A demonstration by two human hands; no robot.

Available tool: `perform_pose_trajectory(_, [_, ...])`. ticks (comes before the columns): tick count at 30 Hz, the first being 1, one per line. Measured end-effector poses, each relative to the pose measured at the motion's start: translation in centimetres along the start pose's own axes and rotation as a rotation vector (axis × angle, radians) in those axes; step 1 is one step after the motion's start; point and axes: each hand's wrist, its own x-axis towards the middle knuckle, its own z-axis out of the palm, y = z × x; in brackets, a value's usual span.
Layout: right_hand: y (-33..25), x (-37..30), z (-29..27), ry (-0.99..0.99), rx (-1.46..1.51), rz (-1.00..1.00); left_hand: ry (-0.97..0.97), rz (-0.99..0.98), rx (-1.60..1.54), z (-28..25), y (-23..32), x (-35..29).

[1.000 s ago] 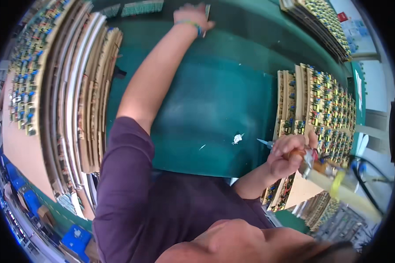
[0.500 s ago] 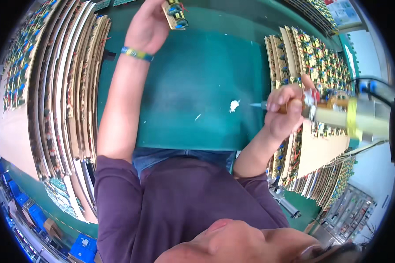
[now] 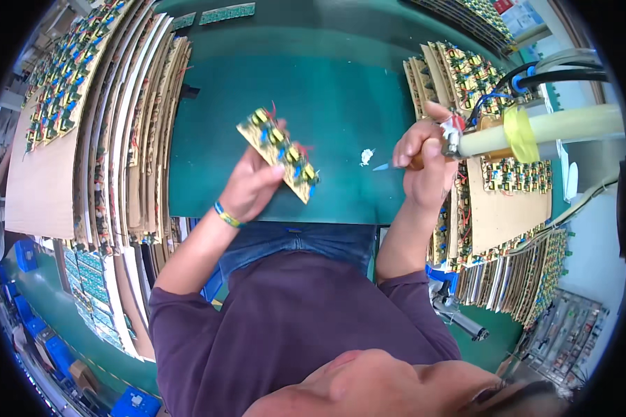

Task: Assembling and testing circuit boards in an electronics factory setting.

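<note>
My left hand [image 3: 252, 182] is closed on a tan circuit board strip [image 3: 279, 154], thumb on its near edge. Yellow, blue and green components and thin red wires cover the board's upper face. It hangs tilted above the green mat [image 3: 313, 104]. Held in my right hand [image 3: 424, 160] is a glue dispenser [image 3: 489, 137] with an amber body and a tapered bluish nozzle [image 3: 384, 167]. The nozzle points left, apart from the board. Just beyond its tip lies a small white blob [image 3: 366, 157] on the mat.
Tall stacks of boards layered with cardboard stand at left [image 3: 129, 125] and right [image 3: 459, 76]. A pale hose [image 3: 577, 128] with yellow tape and dark cables run off to the right. Green board strips [image 3: 227, 13] lie at the far edge.
My left hand has brought the circuit board from the far edge back toward me, over the mat. My right hand has shifted slightly left with the glue dispenser.
</note>
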Motion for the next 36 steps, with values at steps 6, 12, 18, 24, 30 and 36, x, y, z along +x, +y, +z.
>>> perform_pose_trajectory(6, [-1.0,-0.4,2.0,-0.166,0.075,0.165,-0.032,-0.12,0.051,-1.0,-0.8,-1.7])
perform_pose_trajectory(12, [-1.0,0.1,1.9,-0.135,0.097,0.197,0.026,0.035,0.148,0.1,-1.0,-1.4])
perform_pose_trajectory(18, [-0.8,-0.1,2.3,-0.146,0.093,0.137,0.045,0.028,-0.007,-0.4,-0.8,-1.4])
perform_pose_trajectory(24, [-0.2,-0.4,2.7,-0.159,0.163,0.157,0.037,0.016,0.003,-0.8,-0.8,-2.3])
perform_pose_trajectory(30, [-1.4,-1.1,2.2,-0.136,0.226,0.223,0.005,-0.01,0.25,-0.4,1.2,0.9])
perform_pose_trajectory(36, [-3.2,-3.3,2.0,-0.272,0.25,0.277,-0.151,-0.077,0.513,5.4,0.7,9.8])
